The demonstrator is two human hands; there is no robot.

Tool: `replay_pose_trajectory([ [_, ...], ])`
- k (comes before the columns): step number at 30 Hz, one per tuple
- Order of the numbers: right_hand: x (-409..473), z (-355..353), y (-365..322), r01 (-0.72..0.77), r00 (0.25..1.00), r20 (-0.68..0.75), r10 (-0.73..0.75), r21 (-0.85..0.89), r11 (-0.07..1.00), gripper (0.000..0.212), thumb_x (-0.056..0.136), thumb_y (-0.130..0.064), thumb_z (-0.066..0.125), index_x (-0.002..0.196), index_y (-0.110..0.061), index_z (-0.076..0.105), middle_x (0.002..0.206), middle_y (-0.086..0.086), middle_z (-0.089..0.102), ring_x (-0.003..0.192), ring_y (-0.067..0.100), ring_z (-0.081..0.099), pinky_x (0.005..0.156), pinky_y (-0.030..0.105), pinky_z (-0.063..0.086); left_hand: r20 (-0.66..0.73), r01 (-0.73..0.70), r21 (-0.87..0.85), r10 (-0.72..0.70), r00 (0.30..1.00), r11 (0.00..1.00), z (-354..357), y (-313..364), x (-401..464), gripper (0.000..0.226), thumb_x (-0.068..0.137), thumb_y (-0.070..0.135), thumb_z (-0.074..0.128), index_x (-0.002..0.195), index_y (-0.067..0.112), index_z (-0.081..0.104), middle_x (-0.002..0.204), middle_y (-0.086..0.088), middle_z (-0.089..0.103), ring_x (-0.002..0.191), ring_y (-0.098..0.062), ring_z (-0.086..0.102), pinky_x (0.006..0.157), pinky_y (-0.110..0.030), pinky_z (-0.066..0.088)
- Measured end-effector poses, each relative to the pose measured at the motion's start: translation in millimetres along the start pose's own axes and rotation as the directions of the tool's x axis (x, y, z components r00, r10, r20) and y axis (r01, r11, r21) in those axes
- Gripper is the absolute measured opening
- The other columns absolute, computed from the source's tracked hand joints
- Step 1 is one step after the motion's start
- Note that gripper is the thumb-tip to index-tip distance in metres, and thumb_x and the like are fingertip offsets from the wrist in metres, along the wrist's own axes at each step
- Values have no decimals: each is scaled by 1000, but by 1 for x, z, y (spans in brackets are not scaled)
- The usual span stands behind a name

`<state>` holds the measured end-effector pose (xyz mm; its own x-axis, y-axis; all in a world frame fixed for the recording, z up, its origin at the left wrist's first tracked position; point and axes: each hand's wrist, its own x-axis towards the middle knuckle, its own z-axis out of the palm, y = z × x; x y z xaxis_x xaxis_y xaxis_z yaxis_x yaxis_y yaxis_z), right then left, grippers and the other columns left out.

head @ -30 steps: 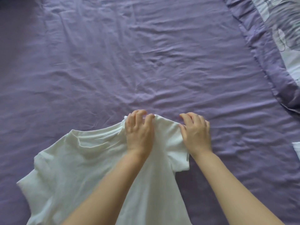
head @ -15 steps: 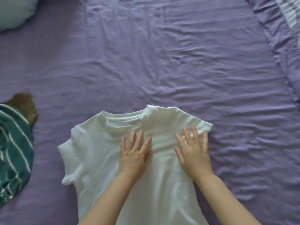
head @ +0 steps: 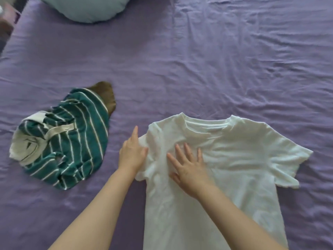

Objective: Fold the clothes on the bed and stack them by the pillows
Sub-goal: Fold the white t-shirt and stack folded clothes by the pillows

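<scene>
A white T-shirt (head: 243, 159) lies spread face up on the purple bed sheet (head: 216, 60), collar pointing away from me, its lower part running off the bottom of the view. My right hand (head: 187, 165) presses flat on the shirt's chest, left of centre, with the fingers spread. At the rumpled left sleeve is my left hand (head: 132, 154), fingers straight, its thumb side touching the sleeve's edge. A crumpled green shirt with white stripes (head: 72, 141) lies to the left, apart from the white one.
A brown garment (head: 106, 94) pokes out from under the striped shirt's far end. A pale blue pillow (head: 86, 8) sits at the top left. The bed's left edge (head: 7, 42) shows in the top left corner. Wrinkled sheet stretches across the right and far side.
Both hands slid left across the white shirt, from its right shoulder to the chest and left sleeve. The view swung left, bringing the striped shirt and pillow fully into sight.
</scene>
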<state>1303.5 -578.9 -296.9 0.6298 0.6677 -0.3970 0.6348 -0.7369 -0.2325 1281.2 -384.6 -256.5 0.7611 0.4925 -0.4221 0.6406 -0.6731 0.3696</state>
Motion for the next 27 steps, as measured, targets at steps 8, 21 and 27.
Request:
replay_pose_trajectory([
  [8,28,-11,-7,-143,989,22,143,-1,990,65,89,-67,27,146,-45,3,158,-4,-11,144,27,-12,108,65,-3,33,-134,-241,146,989,961,-27,-13,3,18,67,29,73,69,22,56,94,1,58,94,-18,51,79,-29,42],
  [21,22,-9,-23,-161,986,-43,162,20,987,75,80,-76,10,145,-45,-10,157,1,-19,140,26,-29,111,60,-9,232,98,-327,-20,972,940,-29,-44,0,34,77,21,72,105,5,60,99,-5,64,91,-24,61,69,-34,48],
  [27,44,0,-51,-176,984,11,176,-26,984,90,74,-83,22,145,-40,-15,155,4,-24,138,33,-30,105,66,-12,-31,28,-456,-47,998,890,-19,-39,-4,21,97,25,46,82,11,44,75,2,50,73,-18,47,57,-28,35],
])
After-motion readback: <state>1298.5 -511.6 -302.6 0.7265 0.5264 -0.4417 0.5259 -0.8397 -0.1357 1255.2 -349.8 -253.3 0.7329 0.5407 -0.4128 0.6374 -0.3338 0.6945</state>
